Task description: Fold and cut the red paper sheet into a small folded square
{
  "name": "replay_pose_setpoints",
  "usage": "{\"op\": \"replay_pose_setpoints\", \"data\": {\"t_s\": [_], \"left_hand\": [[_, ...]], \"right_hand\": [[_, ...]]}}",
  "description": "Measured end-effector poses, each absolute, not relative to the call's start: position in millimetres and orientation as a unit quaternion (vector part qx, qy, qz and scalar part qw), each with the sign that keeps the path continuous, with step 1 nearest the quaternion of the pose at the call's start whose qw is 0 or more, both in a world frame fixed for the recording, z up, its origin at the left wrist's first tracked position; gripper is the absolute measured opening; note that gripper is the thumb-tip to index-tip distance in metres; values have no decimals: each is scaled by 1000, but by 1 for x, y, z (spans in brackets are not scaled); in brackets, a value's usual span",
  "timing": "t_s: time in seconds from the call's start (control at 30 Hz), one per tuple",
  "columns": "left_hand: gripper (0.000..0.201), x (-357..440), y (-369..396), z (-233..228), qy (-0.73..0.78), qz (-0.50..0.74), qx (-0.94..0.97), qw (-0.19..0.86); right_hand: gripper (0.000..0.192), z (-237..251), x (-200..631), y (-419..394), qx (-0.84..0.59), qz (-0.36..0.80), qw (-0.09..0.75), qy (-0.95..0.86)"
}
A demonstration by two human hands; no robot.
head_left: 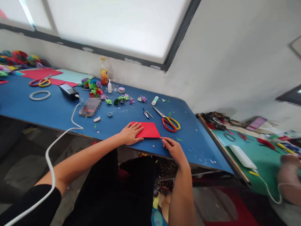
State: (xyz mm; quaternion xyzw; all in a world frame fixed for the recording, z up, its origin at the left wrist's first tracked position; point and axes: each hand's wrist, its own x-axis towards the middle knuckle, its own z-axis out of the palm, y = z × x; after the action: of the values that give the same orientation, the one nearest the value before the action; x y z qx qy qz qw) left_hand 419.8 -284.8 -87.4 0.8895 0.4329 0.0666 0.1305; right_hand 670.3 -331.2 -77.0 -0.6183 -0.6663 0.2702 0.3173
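A folded red sheet of paper (149, 130) lies near the front edge of the blue table. My left hand (131, 133) rests flat over its left part, fingers spread and pointing right. At the sheet's lower right corner is my right hand (174, 149), its index finger stretched out to touch the corner. The other fingers of that hand are loosely bent, with a gap below the index finger. Just beyond the paper lie scissors (168, 120) with red and yellow handles and a pair of tweezers (147, 113).
A glue stick (155, 100), paper flowers (122, 99), a small white bottle (109, 86) and a drink bottle (103, 71) stand or lie farther back. A white cable (48, 153) crosses my left arm. On the right, another person's arm (290, 179) rests at a green table (265, 163).
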Motion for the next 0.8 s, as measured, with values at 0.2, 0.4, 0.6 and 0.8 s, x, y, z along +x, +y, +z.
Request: {"op": "replay_pose_setpoints", "data": {"t_s": [0.2, 0.4, 0.6, 0.8], "left_hand": [[46, 422, -285, -90, 419, 144, 891, 97], [43, 424, -287, -88, 464, 194, 862, 63], [39, 423, -286, -93, 455, 179, 870, 66], [37, 420, -291, -79, 442, 182, 875, 70]], "right_hand": [[43, -82, 668, -334, -620, 202, 318, -688], [52, -68, 636, -340, -544, 146, 332, -757], [40, -53, 600, -303, -530, 75, 197, -821], [35, -69, 616, -272, -599, 87, 281, -745]]}}
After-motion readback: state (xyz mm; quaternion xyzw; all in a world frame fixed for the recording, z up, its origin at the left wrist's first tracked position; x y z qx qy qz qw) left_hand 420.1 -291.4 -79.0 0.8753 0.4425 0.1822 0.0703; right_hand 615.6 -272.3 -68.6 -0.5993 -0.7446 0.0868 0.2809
